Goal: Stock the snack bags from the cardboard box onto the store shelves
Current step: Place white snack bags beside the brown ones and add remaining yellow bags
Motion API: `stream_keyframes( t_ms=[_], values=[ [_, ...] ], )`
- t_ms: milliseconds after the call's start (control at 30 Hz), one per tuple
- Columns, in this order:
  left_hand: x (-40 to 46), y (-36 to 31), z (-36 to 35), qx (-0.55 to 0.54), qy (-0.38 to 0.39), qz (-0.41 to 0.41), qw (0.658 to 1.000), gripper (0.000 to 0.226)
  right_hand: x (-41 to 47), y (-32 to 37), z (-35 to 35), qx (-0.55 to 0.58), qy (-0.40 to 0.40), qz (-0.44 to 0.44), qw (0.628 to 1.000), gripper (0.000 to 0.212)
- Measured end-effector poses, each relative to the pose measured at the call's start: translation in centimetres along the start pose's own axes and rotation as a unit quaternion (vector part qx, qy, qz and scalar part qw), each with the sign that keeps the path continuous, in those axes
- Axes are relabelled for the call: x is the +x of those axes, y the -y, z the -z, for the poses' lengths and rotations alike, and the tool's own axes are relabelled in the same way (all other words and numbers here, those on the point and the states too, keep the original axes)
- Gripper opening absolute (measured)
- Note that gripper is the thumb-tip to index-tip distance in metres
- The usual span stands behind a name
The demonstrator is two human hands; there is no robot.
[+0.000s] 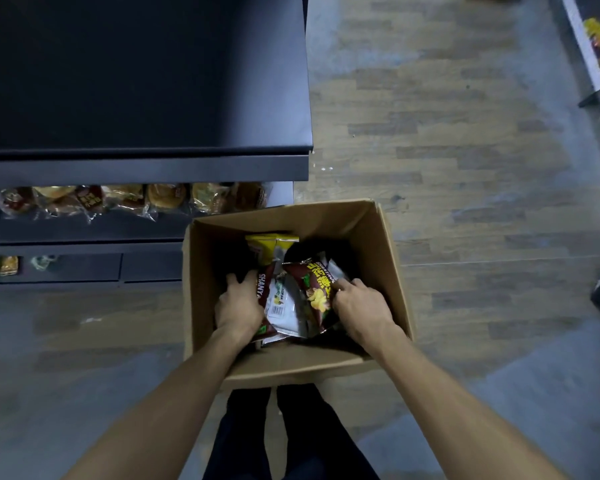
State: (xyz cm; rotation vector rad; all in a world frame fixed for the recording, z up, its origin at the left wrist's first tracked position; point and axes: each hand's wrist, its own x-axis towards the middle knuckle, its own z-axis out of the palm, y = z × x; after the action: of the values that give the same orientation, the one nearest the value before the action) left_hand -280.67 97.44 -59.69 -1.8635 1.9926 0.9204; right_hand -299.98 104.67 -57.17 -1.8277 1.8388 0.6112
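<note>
Corrugated brown cardboard box point(371, 237) sat open on the wood-plank floor point(465, 150) beside dark metal store shelves point(146, 168), holding a cluster of glossy, crinkled snack bags point(291, 299) in maroon, silver and yellow. Left hand point(238, 303) curled its fingers around the maroon bag point(264, 306) at the cluster's left edge, while right hand point(359, 301) pinched the maroon bag with printed chips point(314, 289). Fingertips of both hands were hidden behind the packets, and the lower shelf's clear-wrapped buns point(129, 199) were partly cut off by the shelf above.
</note>
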Motion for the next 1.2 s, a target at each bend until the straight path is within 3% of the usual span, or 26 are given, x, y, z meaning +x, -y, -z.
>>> stream_keyframes(
  t_ms=[133, 233, 300, 400, 567, 700, 933, 1200],
  values=[
    [0.5, 0.4, -1.9, 0.0, 0.01, 0.005, 1.0, 0.06, 0.4, 0.1, -0.9, 0.031, 0.033, -0.01, 0.999, 0.031],
    [1.5, 1.1, -2.8, 0.011, 0.057, 0.015, 0.998, 0.058, 1.3, 0.2, -0.4, 0.116, 0.028, -0.066, 0.991, 0.03],
    [2.2, 1.4, -3.3, 0.013, 0.105, 0.026, 0.994, 0.06, 2.1, 0.6, -0.3, 0.171, 0.004, -0.098, 0.98, 0.045],
    [3.0, 1.5, -4.1, 0.054, 0.143, 0.04, 0.987, 0.083, 3.7, 2.0, -0.8, 0.224, 0.014, -0.117, 0.968, 0.068],
    [3.9, 1.5, -5.6, 0.104, 0.172, 0.06, 0.978, 0.1, 7.0, 4.5, -3.1, 0.131, 0.058, -0.111, 0.984, 0.087],
    [4.9, 0.8, -6.1, 0.103, 0.177, 0.083, 0.975, 0.104, 8.3, 5.0, -4.2, 0.101, 0.048, -0.122, 0.986, 0.09],
    [5.2, 1.6, -5.3, 0.041, 0.161, 0.066, 0.984, 0.092, 8.8, 4.6, -3.5, 0.171, 0.045, -0.14, 0.974, 0.085],
    [1.8, -0.4, -1.0, -0.074, 0.071, 0.025, 0.994, 0.082, 4.4, 3.5, 0.2, 0.222, 0.007, -0.14, 0.965, 0.081]
  ],
)
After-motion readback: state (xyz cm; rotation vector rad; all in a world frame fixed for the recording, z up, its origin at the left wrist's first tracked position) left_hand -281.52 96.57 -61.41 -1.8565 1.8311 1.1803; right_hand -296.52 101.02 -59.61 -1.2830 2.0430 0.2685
